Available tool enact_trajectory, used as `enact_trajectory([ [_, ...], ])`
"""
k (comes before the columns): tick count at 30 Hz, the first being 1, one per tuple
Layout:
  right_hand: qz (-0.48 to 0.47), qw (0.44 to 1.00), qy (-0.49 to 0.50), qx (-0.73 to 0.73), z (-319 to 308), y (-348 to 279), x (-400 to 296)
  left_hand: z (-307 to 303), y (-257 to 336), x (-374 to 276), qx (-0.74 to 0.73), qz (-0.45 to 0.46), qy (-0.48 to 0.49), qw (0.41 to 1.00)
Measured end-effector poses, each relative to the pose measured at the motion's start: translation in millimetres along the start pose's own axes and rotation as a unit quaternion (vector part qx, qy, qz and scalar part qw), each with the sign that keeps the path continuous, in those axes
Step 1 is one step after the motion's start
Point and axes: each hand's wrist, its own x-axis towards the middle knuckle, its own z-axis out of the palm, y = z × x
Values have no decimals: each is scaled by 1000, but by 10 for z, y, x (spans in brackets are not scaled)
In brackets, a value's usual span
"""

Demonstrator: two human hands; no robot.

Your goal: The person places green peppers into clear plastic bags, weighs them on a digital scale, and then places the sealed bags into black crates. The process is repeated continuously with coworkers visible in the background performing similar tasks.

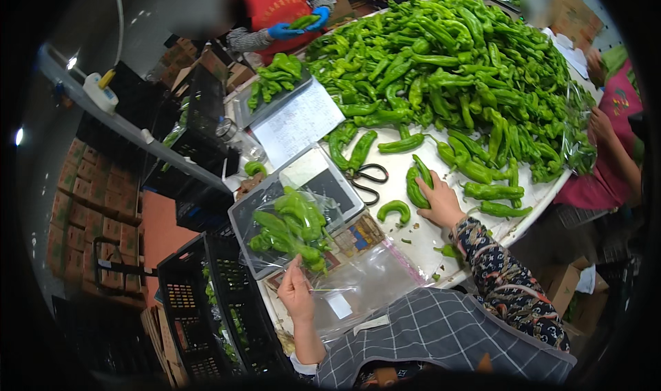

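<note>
My left hand (297, 290) pinches the edge of a clear plastic bag (315, 241) filled with green peppers (297, 218). That bag lies on a grey weighing scale (242, 210). On the white table (384, 184), my right hand (440, 202) has its fingers on a couple of long green peppers (417, 187); its grip is partly hidden. Between the scale and those peppers are black-handled scissors (369, 182) and a curved pepper (393, 212). Flat clear bags (361, 282) lie in front of me at the table's near edge.
A large heap of green peppers (449, 65) covers the table's far part. Written sheets (297, 120) lie beside another scale with peppers (276, 81). Black crates (227, 298) stand at left. Co-workers are across: blue-gloved hands (304, 27) hold a pepper; at right, a hand (601, 125) holds a bag.
</note>
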Motion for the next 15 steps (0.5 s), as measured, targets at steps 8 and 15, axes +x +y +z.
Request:
enact_trajectory([
  [8, 17, 925, 0, 380, -287, 13, -35, -82, 0, -12, 25, 28, 55, 998],
  [15, -329, 804, -269, 417, -1265, -1337, -458, 54, 67, 86, -42, 29, 43, 998],
])
